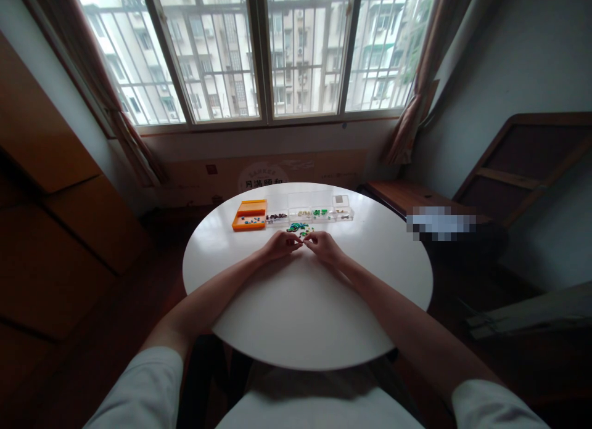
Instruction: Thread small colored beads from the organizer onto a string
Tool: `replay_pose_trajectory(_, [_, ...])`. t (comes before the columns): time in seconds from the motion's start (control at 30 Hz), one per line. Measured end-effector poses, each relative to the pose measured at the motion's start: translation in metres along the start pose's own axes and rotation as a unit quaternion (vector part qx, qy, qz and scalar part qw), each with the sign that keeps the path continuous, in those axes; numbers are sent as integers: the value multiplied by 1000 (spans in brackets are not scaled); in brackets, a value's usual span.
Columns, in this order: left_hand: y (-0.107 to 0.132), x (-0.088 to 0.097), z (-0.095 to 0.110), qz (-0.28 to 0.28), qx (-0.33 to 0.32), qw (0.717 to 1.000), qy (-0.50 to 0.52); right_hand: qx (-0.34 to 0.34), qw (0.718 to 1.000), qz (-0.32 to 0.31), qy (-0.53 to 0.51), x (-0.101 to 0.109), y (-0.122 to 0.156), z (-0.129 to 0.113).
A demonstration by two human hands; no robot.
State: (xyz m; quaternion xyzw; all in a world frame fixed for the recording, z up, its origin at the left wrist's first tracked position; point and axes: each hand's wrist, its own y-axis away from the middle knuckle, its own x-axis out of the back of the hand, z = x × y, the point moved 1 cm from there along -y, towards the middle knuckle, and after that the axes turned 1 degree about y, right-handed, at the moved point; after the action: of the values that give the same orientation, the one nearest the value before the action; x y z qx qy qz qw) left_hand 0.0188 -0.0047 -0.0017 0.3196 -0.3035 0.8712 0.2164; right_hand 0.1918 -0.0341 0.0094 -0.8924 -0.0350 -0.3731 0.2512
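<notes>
Left hand [281,245], right hand [324,246] near green pieces [298,227]

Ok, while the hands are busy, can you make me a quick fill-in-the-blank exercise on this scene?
1. The smooth round tabletop is coloured ____.
2. In the picture, the open rectangular orange plastic box stands to the ____ of the clear plastic containers.
3. The bare left hand and the bare right hand have their fingertips close ____.
4. The loose heap of small green pieces lies ____ the hands and the containers.

Missing words: white; left; together; between.
</notes>
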Motion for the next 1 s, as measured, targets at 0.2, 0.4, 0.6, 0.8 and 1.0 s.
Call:
replay_pose_trajectory(0.2, [0,-1,-2,1,-4,1000,-4,-2,1000,-2,0,1,0,-1])
replay_pose_trajectory(0.4, [0,1,2,5,-4,1000,-14,-7,1000,-3,-2,1,1,-2])
replay_pose_trajectory(0.6, [0,-1,-2,9,-18,1000,-17,-7,1000,-2,8,2,1,-3])
replay_pose_trajectory(0.8, [-1,-2,-6,12,-25,1000,-9,-5,1000,-1,9,2,1,-2])
replay_pose_trajectory(1.0, [0,0,-2,9,-15,1000,-5,-6,1000,-2,11,1,1,-2])
